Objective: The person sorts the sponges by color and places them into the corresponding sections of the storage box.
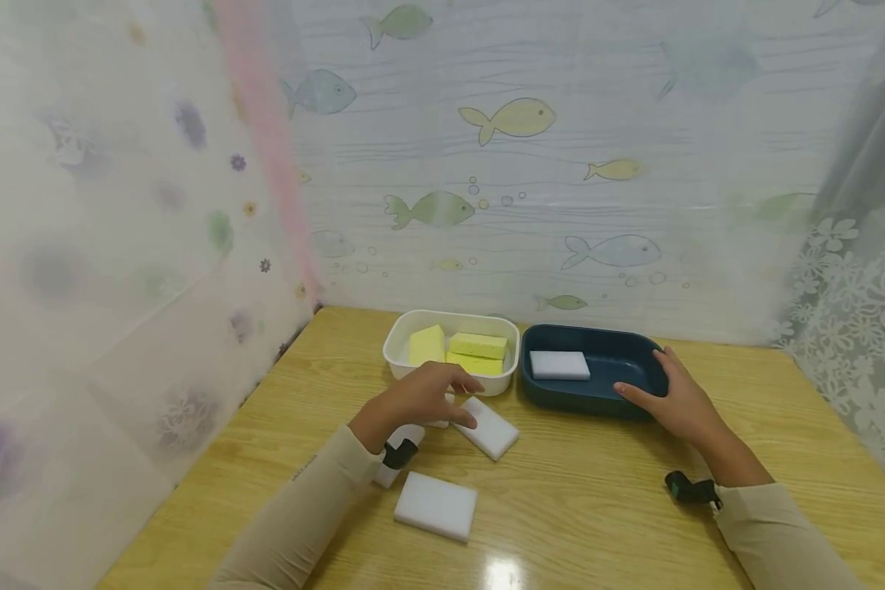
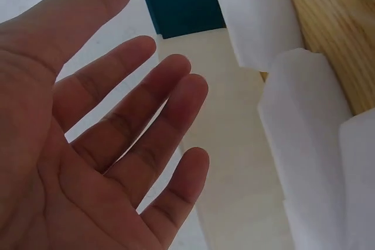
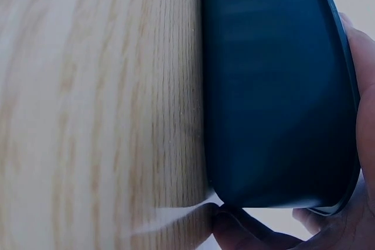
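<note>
My left hand (image 1: 429,395) hovers at the front of the white tub (image 1: 392,354), fingers loosely spread and holding nothing. Below it, several white sponge blocks lie on the table; one white sponge (image 1: 492,431) is right by the thumb, and others are partly hidden under the hand and wrist. My right hand (image 1: 684,403) grips the right end of the dark blue tub (image 1: 575,400), its thumb over the front rim and fingers around the end wall. Inside that tub, a white sponge block (image 1: 560,365) lies at the left. Yellow sponges (image 1: 478,345) sit in the white tub.
Both tubs stand side by side toward the back of the wooden table (image 1: 590,508). Nearer the front lies another white sponge block (image 1: 436,506). A fish-printed curtain (image 1: 516,205) hangs behind the table, with a floral sheet (image 1: 118,246) on the left.
</note>
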The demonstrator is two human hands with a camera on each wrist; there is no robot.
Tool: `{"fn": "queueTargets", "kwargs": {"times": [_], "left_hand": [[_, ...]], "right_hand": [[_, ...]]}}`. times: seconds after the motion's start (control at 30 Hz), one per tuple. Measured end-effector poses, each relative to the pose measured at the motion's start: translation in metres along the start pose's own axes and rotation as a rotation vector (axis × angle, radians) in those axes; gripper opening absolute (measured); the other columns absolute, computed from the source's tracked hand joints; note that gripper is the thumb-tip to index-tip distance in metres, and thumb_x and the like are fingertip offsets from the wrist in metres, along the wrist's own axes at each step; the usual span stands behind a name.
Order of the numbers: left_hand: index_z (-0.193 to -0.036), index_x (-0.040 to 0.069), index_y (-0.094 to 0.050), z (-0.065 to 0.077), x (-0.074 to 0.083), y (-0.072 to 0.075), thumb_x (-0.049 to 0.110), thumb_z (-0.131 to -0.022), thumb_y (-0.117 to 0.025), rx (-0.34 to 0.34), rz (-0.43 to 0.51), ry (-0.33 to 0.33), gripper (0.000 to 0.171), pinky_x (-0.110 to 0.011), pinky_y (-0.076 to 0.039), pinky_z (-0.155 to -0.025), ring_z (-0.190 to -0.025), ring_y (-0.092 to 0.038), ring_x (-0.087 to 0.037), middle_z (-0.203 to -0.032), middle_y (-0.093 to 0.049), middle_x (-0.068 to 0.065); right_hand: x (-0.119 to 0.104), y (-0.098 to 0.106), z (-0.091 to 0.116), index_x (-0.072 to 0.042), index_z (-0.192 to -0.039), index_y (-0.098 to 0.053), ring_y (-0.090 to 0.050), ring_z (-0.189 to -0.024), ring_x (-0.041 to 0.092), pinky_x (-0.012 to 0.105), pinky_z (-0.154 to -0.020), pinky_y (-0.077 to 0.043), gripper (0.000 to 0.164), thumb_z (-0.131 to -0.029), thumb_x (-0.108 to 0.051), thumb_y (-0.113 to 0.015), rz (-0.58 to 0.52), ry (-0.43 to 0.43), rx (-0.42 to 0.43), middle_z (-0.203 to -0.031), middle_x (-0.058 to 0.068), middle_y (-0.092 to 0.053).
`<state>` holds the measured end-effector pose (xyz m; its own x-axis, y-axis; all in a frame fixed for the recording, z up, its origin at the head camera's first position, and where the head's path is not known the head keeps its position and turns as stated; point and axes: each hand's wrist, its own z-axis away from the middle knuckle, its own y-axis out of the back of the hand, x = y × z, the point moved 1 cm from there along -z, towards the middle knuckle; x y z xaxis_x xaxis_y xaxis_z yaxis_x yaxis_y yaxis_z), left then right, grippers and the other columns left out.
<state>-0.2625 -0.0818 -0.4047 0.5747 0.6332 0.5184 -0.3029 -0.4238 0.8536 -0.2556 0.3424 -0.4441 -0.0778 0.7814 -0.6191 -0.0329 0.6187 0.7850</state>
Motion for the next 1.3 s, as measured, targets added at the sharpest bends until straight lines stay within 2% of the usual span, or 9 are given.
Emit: {"fn": "queueTargets", "kwargs": {"times": [0.17,0.3,0.4,0.53,0.67,0.83,1.0,1.3], "left_hand": [[-0.131,0.018,-0.072,-0.007,-0.006,-0.01,0.033,-0.08,-0.091,-0.043,-0.048,0.009,0.057,-0.036,-0.053,-0.102,-0.119,-0.064,-0.017,-0.128,-0.072,0.004],[-0.13,0.019,-0.072,-0.009,-0.011,-0.017,0.029,-0.079,-0.092,-0.061,-0.079,-0.022,0.056,-0.032,-0.054,-0.098,-0.116,-0.065,-0.014,-0.124,-0.072,0.008],[-0.127,0.02,-0.074,-0.006,-0.016,-0.018,0.025,-0.078,-0.093,-0.066,-0.084,-0.029,0.054,-0.03,-0.054,-0.096,-0.113,-0.066,-0.013,-0.121,-0.073,0.009],[-0.126,0.019,-0.075,0.005,-0.019,-0.015,0.018,-0.076,-0.094,-0.056,-0.076,0.005,0.053,-0.03,-0.055,-0.093,-0.108,-0.066,-0.013,-0.117,-0.073,0.009],[-0.126,0.017,-0.075,0.01,-0.021,-0.013,0.015,-0.076,-0.094,-0.056,-0.065,0.01,0.053,-0.028,-0.054,-0.085,-0.098,-0.066,-0.016,-0.105,-0.072,0.007],[-0.127,0.016,-0.074,0.008,-0.021,-0.015,0.016,-0.077,-0.093,-0.063,-0.086,-0.014,0.054,-0.027,-0.05,-0.078,-0.088,-0.061,-0.018,-0.093,-0.068,0.0],[-0.126,0.014,-0.075,0.003,-0.017,-0.018,0.017,-0.077,-0.093,-0.059,-0.114,-0.05,0.053,-0.028,-0.048,-0.078,-0.087,-0.059,-0.018,-0.092,-0.067,-0.004],[-0.124,0.015,-0.076,-0.011,-0.007,-0.022,0.021,-0.076,-0.094,-0.067,-0.143,-0.059,0.051,-0.029,-0.047,-0.078,-0.09,-0.06,-0.021,-0.095,-0.065,0.002]], "right_hand": [[0.005,0.003,0.004,-0.004,-0.166,0.005,-0.007,-0.149,0.063,0.083,-0.107,-0.021,0.114,-0.096,-0.066,-0.061,-0.01,-0.002,0.007,-0.17,0.026,0.016],[0.005,0.002,0.005,-0.004,-0.166,0.005,-0.008,-0.15,0.063,0.082,-0.107,-0.022,0.114,-0.096,-0.066,-0.061,-0.013,-0.005,0.012,-0.17,0.025,0.016],[0.001,-0.003,0.001,-0.005,-0.166,0.003,-0.008,-0.151,0.061,0.082,-0.109,-0.022,0.114,-0.095,-0.067,-0.062,-0.018,0.0,0.017,-0.171,0.024,0.014],[-0.006,-0.012,-0.007,-0.008,-0.167,0.0,-0.009,-0.153,0.058,0.08,-0.111,-0.022,0.115,-0.093,-0.07,-0.063,-0.029,0.012,0.019,-0.173,0.021,0.01],[-0.01,-0.015,-0.012,-0.008,-0.167,-0.003,-0.011,-0.153,0.057,0.079,-0.112,-0.022,0.116,-0.091,-0.071,-0.063,-0.02,0.012,0.028,-0.173,0.021,0.007],[-0.009,-0.014,-0.012,-0.007,-0.167,-0.004,-0.011,-0.153,0.057,0.078,-0.113,-0.022,0.116,-0.091,-0.071,-0.063,-0.011,0.014,0.033,-0.173,0.021,0.006],[-0.005,-0.011,-0.01,-0.008,-0.167,-0.004,-0.011,-0.153,0.056,0.078,-0.113,-0.022,0.116,-0.091,-0.072,-0.063,-0.015,0.008,0.04,-0.174,0.019,0.008],[0.005,-0.002,-0.003,-0.008,-0.167,-0.004,-0.012,-0.153,0.057,0.078,-0.113,-0.022,0.117,-0.091,-0.072,-0.064,-0.015,-0.023,0.062,-0.174,0.019,0.008]]}}
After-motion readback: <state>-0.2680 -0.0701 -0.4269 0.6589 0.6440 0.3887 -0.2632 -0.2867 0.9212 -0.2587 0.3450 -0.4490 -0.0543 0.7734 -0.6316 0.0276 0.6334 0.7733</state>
